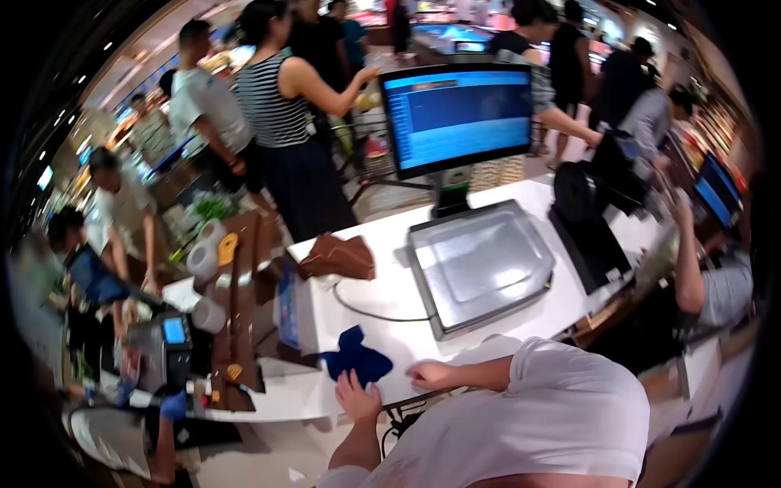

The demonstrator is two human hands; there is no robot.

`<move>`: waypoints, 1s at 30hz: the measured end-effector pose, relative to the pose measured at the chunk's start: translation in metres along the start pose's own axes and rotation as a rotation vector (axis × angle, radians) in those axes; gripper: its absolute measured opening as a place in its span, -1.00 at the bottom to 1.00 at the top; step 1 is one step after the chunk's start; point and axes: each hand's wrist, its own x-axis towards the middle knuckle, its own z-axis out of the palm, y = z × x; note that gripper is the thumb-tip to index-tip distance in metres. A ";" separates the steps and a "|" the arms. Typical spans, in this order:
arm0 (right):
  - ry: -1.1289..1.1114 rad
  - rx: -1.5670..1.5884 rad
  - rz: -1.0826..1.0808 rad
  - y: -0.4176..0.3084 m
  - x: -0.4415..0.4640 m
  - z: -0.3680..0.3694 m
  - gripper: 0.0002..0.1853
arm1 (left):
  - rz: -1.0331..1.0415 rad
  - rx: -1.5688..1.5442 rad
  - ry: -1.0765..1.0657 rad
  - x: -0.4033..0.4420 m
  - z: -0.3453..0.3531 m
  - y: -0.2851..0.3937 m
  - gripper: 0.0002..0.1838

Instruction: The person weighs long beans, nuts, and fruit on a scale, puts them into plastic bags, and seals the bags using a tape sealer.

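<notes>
A crumpled dark blue cloth [356, 358] lies on the white counter [390, 297] near its front edge. My left hand [358, 396] is just in front of the cloth, fingers stretched and apart, with the fingertips at its lower edge. Whether they press on it I cannot tell. To the right of the cloth, my right hand [431, 375] rests at the counter's edge with its fingers curled in, and nothing shows in it. A weighing scale with a flat metal plate [484, 264] stands beyond my hands, its monitor [460, 118] lit blue.
A brown cloth or bag [338, 256] lies left of the scale, where a cable [366, 313] crosses the counter. Black equipment [590, 244] stands on the right. Rolls [203, 259] and another machine [167, 346] are at left. Several people stand around the counter.
</notes>
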 end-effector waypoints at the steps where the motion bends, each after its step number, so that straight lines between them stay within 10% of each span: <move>1: -0.111 -0.002 0.026 0.008 -0.022 -0.005 -0.66 | -0.008 0.013 -0.016 0.000 -0.001 0.001 -0.26; 7: 0.204 0.087 0.801 0.044 -0.207 -0.018 -0.70 | 0.014 -0.004 0.018 0.000 0.004 0.004 -0.27; 9: -0.354 -0.256 0.771 0.103 -0.247 -0.001 -0.67 | 0.012 -0.006 0.022 -0.002 0.001 0.003 -0.28; 14: 0.180 0.194 0.544 0.076 -0.260 0.010 -0.66 | 0.031 0.048 0.035 -0.003 0.006 -0.002 -0.26; 18: 0.194 0.471 0.391 0.099 -0.234 0.038 -0.68 | 0.038 0.063 0.039 -0.007 0.005 0.002 -0.26; 27: 0.060 0.428 0.160 0.128 -0.229 0.038 -0.69 | 0.038 0.053 0.073 -0.007 0.011 -0.002 -0.28; 30: 0.125 0.058 0.458 0.129 -0.290 0.039 -0.67 | 0.004 0.043 0.047 -0.005 0.007 -0.001 -0.28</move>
